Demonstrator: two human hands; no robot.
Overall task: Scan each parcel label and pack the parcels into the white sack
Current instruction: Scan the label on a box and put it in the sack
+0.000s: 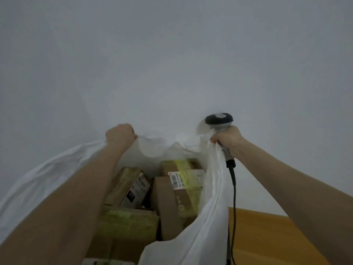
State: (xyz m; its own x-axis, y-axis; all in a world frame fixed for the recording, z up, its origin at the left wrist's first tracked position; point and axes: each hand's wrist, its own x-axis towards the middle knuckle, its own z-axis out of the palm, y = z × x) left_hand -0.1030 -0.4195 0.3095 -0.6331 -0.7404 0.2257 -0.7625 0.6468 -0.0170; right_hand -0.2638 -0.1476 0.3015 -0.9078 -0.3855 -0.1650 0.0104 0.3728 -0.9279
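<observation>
Both forearms reach up from the lower corners, the left hand clenching the rim of the white sack at centre left, the right hand gripping rim and barcode scanner together, brown parcels packed inside at bottom centre.

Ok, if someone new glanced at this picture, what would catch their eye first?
Two hands hold the white sack open in mid-frame: the left hand grips its rim, while the right hand grips the rim together with a handheld scanner, its black cable hanging down. Below them, brown cardboard parcels with labels sit packed inside the sack, and a wooden surface shows at lower right.
</observation>
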